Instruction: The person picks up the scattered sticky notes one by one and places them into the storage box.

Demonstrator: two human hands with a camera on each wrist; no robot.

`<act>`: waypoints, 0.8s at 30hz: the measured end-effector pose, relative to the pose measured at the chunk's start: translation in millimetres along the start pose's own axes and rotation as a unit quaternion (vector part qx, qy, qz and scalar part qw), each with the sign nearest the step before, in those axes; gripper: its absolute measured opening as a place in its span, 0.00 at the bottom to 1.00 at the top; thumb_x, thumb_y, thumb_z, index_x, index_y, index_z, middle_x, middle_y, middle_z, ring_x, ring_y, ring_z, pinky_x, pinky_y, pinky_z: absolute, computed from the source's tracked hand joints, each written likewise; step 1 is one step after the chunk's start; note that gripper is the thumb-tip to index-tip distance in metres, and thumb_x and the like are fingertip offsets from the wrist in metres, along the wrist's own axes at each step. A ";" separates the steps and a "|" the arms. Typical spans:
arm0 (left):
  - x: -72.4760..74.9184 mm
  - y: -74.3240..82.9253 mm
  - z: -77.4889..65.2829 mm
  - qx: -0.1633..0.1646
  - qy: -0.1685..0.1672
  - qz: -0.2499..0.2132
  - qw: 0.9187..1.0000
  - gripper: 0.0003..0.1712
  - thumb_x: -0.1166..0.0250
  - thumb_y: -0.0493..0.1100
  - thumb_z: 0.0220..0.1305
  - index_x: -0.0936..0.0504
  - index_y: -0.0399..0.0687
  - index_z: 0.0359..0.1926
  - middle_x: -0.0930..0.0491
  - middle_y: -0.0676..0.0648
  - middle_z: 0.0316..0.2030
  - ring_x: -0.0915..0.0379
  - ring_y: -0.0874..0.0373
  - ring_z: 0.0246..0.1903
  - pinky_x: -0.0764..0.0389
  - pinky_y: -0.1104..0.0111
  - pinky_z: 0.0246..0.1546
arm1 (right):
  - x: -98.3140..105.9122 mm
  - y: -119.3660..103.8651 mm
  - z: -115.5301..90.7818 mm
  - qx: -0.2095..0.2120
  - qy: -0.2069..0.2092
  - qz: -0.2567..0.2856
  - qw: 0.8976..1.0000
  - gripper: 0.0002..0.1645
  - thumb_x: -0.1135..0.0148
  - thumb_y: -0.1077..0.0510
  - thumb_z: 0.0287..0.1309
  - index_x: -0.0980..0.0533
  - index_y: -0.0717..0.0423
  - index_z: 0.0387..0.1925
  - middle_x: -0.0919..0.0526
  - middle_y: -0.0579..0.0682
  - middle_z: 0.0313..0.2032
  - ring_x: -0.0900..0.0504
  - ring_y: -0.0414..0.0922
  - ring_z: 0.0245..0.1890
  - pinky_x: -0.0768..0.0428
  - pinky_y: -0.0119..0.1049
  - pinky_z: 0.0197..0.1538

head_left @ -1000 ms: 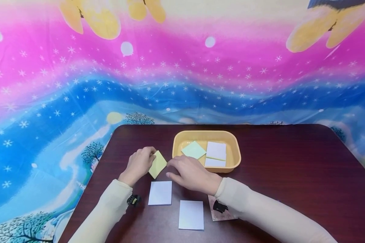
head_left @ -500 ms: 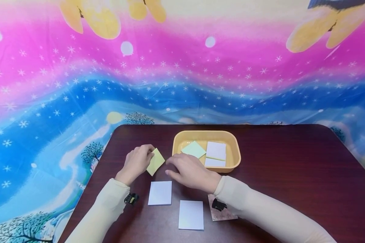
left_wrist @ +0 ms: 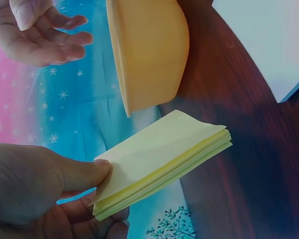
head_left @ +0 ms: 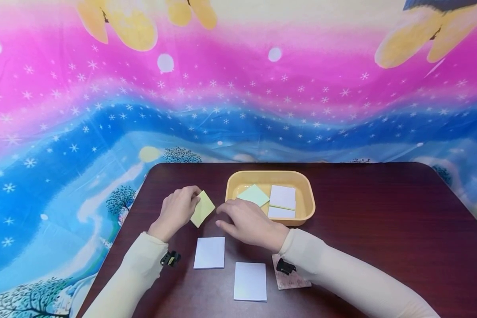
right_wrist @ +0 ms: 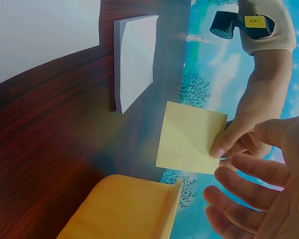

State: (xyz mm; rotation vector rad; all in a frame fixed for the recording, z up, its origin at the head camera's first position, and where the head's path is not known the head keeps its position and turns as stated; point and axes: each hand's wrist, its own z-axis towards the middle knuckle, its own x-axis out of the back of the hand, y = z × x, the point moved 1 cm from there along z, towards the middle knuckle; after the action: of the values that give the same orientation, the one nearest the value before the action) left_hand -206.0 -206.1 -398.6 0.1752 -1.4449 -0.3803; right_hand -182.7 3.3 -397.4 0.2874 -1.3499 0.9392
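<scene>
Between thumb and fingers, my left hand point(head_left: 176, 211) pinches a pad of yellow sticky notes point(head_left: 203, 209) by one edge. The left wrist view shows the sticky-note pad point(left_wrist: 162, 154) as a thick stack of sheets, a few slightly parted along the side. My right hand point(head_left: 251, 223) hovers beside it with nothing in its grasp, near the left front corner of a yellow plastic bin point(head_left: 311, 201). In the right wrist view the fingers point(right_wrist: 256, 172) are spread and loosely bent, apart from the yellow pad.
Inside the bin lie a pale green pad point(head_left: 253, 195) and two overlapping white pads point(head_left: 283, 195). Two more white pads, one left point(head_left: 209, 252) and one nearer point(head_left: 250, 281), rest on the dark table point(head_left: 381, 221). My right sleeve partly covers a pinkish patterned square point(head_left: 290, 282).
My left hand has drifted a little leftward and away from me, carrying the yellow sticky-note pad. The right hand has shifted very slightly the same way.
</scene>
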 end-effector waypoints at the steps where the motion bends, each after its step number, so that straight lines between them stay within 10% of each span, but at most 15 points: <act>1: 1.0 0.4 0.2 -0.001 0.001 0.001 1.000 0.10 0.36 0.40 0.70 0.14 0.46 0.49 0.12 0.45 0.37 0.24 0.57 0.23 0.30 0.66 0.21 | 0.1 0.0 0.2 0.001 0.000 0.001 1.000 0.18 0.38 0.46 0.68 0.17 0.52 0.50 0.12 0.45 0.45 0.14 0.43 0.46 0.17 0.41 0.48; 24: 18.3 8.5 1.8 -0.016 0.016 0.009 1.000 0.10 0.36 0.39 0.70 0.14 0.46 0.48 0.12 0.45 0.35 0.24 0.56 0.23 0.29 0.64 0.21 | 7.0 -1.4 2.9 -0.005 0.002 0.000 1.000 0.18 0.37 0.46 0.67 0.17 0.52 0.51 0.12 0.45 0.46 0.14 0.44 0.48 0.17 0.43 0.50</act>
State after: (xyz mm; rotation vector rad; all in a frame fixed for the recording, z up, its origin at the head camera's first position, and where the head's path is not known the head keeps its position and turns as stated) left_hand -205.1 -204.6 -378.4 0.1424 -1.4075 -0.3841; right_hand -184.2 3.4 -389.8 0.2784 -1.3511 0.9320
